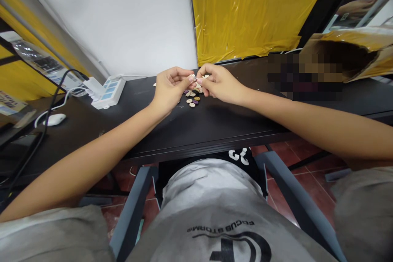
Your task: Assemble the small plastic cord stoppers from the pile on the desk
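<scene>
Over a pile of small oval buttons in white, tan, purple and black, my two hands meet at the fingertips. My left hand is closed in a pinch on a small whitish button. Touching or nearly touching it, my right hand pinches thumb and forefinger together; what lies between them is too small to make out. Part of the pile is hidden behind the fingers. The buttons rest on a black table.
On the left are a white power strip with a plugged-in charger, cables, a white mouse and a clear plastic bottle. An open cardboard box lies at the right. A white panel and yellow sheeting stand behind the table.
</scene>
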{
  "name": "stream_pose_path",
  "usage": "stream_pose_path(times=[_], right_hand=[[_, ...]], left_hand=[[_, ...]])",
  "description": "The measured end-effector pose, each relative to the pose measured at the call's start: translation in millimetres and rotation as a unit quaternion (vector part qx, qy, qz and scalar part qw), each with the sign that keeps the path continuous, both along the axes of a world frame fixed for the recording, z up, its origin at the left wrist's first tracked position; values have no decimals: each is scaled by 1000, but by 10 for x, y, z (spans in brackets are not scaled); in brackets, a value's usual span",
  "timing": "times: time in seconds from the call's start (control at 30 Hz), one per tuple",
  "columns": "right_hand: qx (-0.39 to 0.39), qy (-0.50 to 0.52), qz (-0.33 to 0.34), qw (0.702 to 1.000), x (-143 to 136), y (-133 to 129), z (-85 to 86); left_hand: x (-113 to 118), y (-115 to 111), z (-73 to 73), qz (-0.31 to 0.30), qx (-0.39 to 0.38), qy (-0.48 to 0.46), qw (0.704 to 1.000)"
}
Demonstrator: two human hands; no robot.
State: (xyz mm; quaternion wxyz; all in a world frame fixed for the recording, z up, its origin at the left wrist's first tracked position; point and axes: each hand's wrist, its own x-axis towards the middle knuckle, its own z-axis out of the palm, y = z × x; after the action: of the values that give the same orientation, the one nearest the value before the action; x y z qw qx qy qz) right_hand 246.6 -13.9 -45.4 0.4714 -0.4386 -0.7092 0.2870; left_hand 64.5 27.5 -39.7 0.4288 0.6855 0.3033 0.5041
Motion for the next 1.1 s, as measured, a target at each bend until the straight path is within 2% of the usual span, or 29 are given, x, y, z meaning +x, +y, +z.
stream_pose_path(times=[0.27,0.57,0.77,1.1], right_hand=[[2,33,-14,999,-96,8,-69],[-23,34,-10,999,-37,79,-67],[4,20,-22,1000,9,100,-91],[41,-3,-12,999,98,123,-10]], left_hand=[[12,37,-59,-10,-43,-44,998],[19,73,-31,-48,-93,-63,993],[-23,118,-61,-78,-78,-30,993],[16,12,-2,-46,-30,18,998]])
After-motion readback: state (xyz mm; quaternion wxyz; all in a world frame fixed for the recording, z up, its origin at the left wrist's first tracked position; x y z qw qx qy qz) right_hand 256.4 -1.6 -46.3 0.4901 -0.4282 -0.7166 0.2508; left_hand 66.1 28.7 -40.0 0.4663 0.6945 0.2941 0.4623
